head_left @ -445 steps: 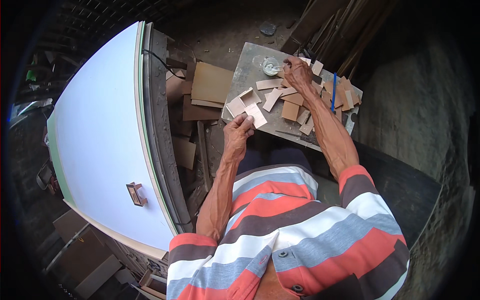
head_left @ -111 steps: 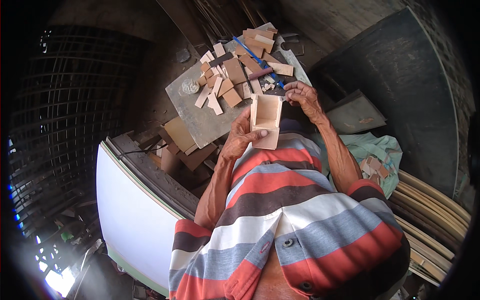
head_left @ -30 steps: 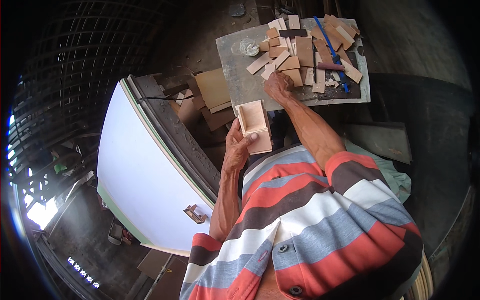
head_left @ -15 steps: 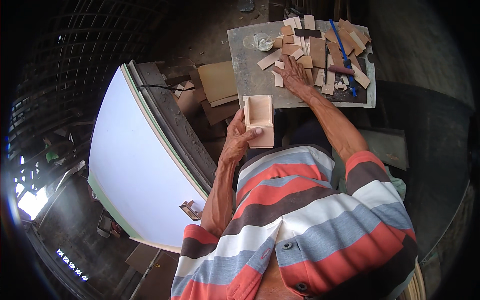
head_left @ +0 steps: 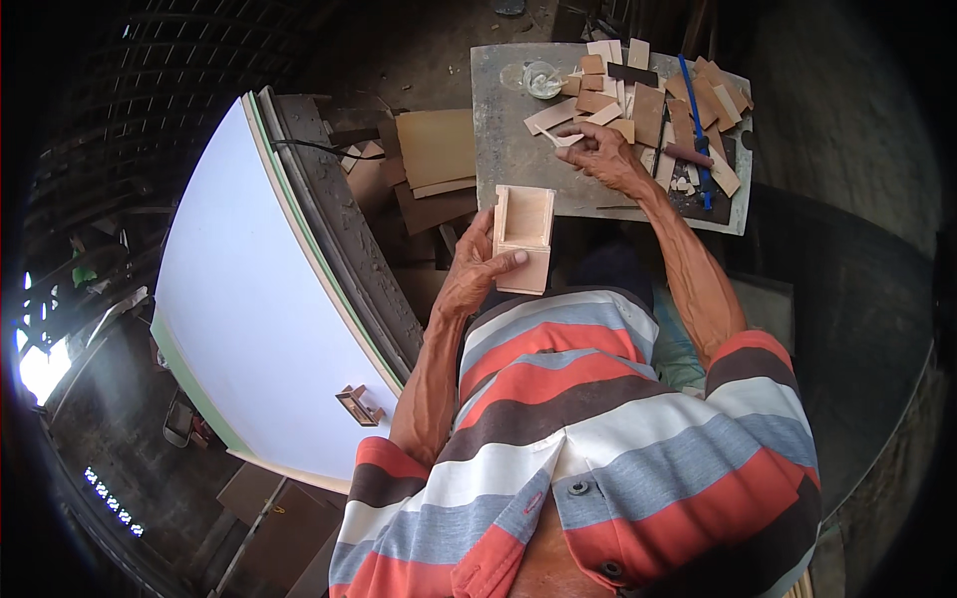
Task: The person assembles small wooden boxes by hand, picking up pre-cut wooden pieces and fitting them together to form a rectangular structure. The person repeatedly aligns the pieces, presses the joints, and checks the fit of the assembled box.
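Note:
My left hand (head_left: 471, 267) is closed round a small pale wooden box (head_left: 525, 217), with its thumb pressed on the near end; a recess shows in the box's upper half. My right hand (head_left: 612, 161) is above the work board (head_left: 506, 149), its fingertips pinching a small, thin, pale wood piece (head_left: 566, 141). Some of its fingers are hidden behind the hand. Just beyond it lies a heap of loose wood pieces (head_left: 648, 108), light and brown. A clear dish (head_left: 541, 82) with whitish stuff in it stands at the board's far left.
On the board's right lie a long blue tool (head_left: 692, 95) and a brown rod (head_left: 688, 154). A large white panel (head_left: 269, 279) fills the left side, with a small wooden piece (head_left: 357, 406) on it. Flat boards (head_left: 437, 149) lie between panel and work board.
My right hand has lifted off the heap with the thin wood piece between its fingertips, and its wrist has turned. My left hand still holds the box in nearly the same place.

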A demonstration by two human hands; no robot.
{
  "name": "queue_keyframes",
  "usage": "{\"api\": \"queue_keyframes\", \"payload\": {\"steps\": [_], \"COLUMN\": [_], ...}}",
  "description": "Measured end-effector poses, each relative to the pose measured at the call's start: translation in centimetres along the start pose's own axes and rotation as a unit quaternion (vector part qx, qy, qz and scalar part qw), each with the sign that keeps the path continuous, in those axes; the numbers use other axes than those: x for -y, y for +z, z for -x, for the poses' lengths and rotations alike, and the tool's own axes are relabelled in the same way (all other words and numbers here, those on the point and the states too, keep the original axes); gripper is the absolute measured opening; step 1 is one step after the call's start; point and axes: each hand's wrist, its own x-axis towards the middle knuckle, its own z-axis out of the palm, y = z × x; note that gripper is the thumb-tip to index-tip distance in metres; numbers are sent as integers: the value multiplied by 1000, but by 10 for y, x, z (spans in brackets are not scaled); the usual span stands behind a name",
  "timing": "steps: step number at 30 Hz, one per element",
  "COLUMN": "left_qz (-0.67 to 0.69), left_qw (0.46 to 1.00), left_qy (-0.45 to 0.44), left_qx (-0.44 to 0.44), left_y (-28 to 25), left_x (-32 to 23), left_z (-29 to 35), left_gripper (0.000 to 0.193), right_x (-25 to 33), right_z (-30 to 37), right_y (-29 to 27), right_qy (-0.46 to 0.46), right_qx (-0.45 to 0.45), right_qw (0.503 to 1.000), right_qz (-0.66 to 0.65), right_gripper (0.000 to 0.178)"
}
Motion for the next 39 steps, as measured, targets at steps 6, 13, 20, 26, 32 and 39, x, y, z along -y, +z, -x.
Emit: {"api": "queue_keyframes", "payload": {"steps": [6,13,20,26,32,39], "left_qz": [-7,-36,-33,-35,-40,-55], "left_qw": [1000,998,997,997,996,996], "left_qy": [-10,-21,-25,-32,-32,-32], "left_qx": [27,50,63,61,74,70], "left_y": [6,22,29,33,33,36], "left_x": [5,2,3,3,8,10], "left_z": [-13,-25,-29,-29,-29,-28], "left_gripper": [86,92,96,100,100,100], "right_x": [34,33,25,23,25,20], "right_z": [58,74,78,80,84,83], "right_y": [-8,-17,-32,-37,-38,-41], "right_qy": [-5,-49,-29,-26,-11,-12], "right_qx": [29,27,57,74,82,99], "right_qw": [995,995,993,993,993,992], "right_qz": [-97,-79,-99,-93,-81,-73], "right_gripper": [34,27,30,30,31,31]}}
